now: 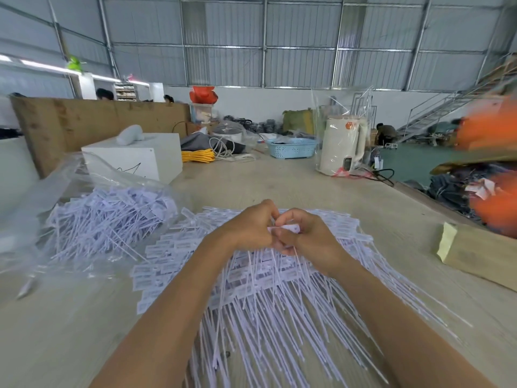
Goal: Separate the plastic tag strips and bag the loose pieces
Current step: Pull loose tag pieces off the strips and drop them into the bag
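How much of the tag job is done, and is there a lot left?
Some is done: a clear plastic bag on the left already holds a heap of loose tags. In hand: the left hand and right hand pinch one tag strip between them, over the pile. Left: lots. A big pile of joined strips covers the table under the arms.

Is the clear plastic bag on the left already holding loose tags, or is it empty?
Holding tags: a heap of loose white tags shows through the clear bag.
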